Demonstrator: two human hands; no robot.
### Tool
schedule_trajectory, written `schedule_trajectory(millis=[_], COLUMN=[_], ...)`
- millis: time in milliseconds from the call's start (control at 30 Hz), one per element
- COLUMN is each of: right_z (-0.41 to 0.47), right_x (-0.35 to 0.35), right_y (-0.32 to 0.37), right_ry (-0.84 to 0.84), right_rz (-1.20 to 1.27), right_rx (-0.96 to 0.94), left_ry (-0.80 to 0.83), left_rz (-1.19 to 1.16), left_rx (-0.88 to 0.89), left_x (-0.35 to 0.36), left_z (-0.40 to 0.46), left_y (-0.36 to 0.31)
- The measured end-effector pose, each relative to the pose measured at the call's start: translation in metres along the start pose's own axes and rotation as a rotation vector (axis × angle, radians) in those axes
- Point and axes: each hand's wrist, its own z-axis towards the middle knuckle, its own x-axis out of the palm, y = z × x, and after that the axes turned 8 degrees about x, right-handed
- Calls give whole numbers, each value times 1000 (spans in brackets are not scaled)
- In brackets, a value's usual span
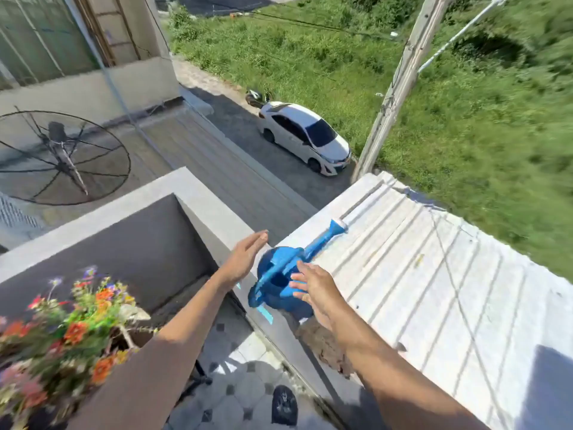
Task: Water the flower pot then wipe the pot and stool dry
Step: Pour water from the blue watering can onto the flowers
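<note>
Blue plastic watering can sits on top of the balcony wall, at the wall's near corner where it meets a white corrugated roof. Can's spout points away from the person, out over the roof, rose end pale. Left hand is just left of the can, fingers straight and together, palm facing the can, not touching it as far as visible. Right hand is at the can's right side, fingers spread and relaxed; fingertips overlap the can body but contact cannot be confirmed, nothing clamped. Neither hand grips anything. Both forearms reach forward from the bottom edge.

Flower pot plant with orange, red and purple blooms is down-left of the can, inside the balcony, below the wall top; pot itself mostly hidden by foliage and the left arm. Tiled balcony floor lies below the can, with a dark shoe on it. Beyond the wall: white car on the street, a mesh satellite dish far left of the can, a concrete pole and grass. Edges motion-blurred.
</note>
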Motion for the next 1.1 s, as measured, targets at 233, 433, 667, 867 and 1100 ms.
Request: schedule_trajectory(millis=[233,433,667,867,1100], right_z=[37,44,18,-39,-109], right_x=[17,20,42,82,165], right_y=[2,7,14,17,-17], right_ry=[69,76,118,191,281], right_rz=[-53,-229,-487,-768,-1120], right_rx=[59,28,-90,-218,-402], left_ry=[-27,-14,-250,-389,-668], left_rz=[-51,7,-112,-131,57], left_rx=[-157,-156,-122,-47,-34], left_x=[28,27,8,-16,-66], left_z=[20,5,-60,-138,-238], left_y=[14,17,3,2,-8])
